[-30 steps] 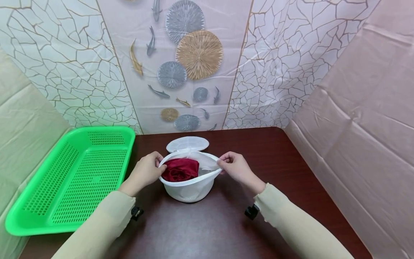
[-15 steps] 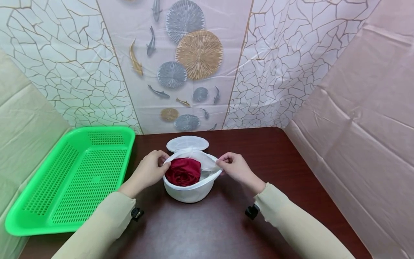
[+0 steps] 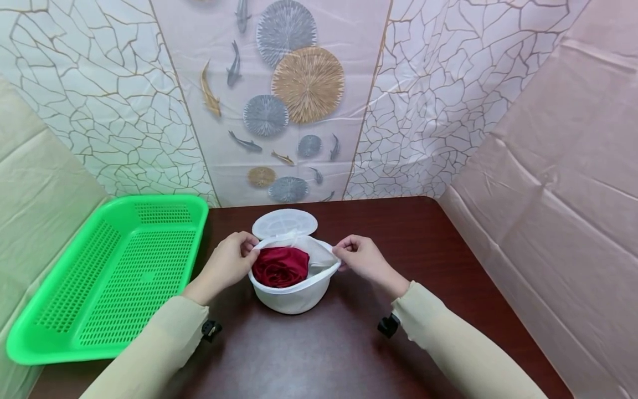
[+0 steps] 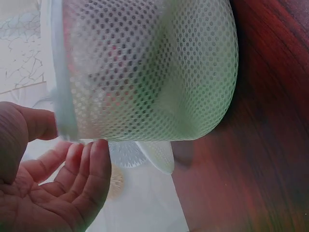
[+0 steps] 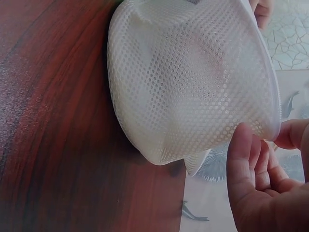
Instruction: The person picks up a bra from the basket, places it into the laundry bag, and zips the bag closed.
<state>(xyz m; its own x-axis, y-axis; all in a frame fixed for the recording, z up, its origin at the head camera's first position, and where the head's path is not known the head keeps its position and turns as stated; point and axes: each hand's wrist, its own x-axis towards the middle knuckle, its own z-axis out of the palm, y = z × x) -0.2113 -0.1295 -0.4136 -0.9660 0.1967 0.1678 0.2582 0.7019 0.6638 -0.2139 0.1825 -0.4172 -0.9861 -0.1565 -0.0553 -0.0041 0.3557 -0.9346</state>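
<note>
A white mesh laundry bag (image 3: 291, 302) stands on the table with its round mouth wide and its zippered rim facing up. Bundled dark red satiny cloth (image 3: 280, 267) lies in its left part, and something whitish shows to the right of it. My left hand (image 3: 230, 265) pinches the rim at the left between thumb and fingers. On the opposite side my right hand (image 3: 366, 260) pinches the rim too. The bag's round lid flap (image 3: 284, 223) is folded back behind the mouth. Through the mesh in the left wrist view (image 4: 145, 63) the contents are only faintly visible.
A large green plastic basket (image 3: 144, 277) with slotted walls stands at the left of the dark wooden table (image 3: 309, 360). Patterned cloth walls (image 3: 413, 111) enclose the back and sides. A black wrist strap (image 3: 388, 326) shows at the right sleeve.
The left side of the bag's rim shifted inward to the right with my left hand, then slightly back left. The red cloth shows more fully in the mouth. My right hand stays nearly still.
</note>
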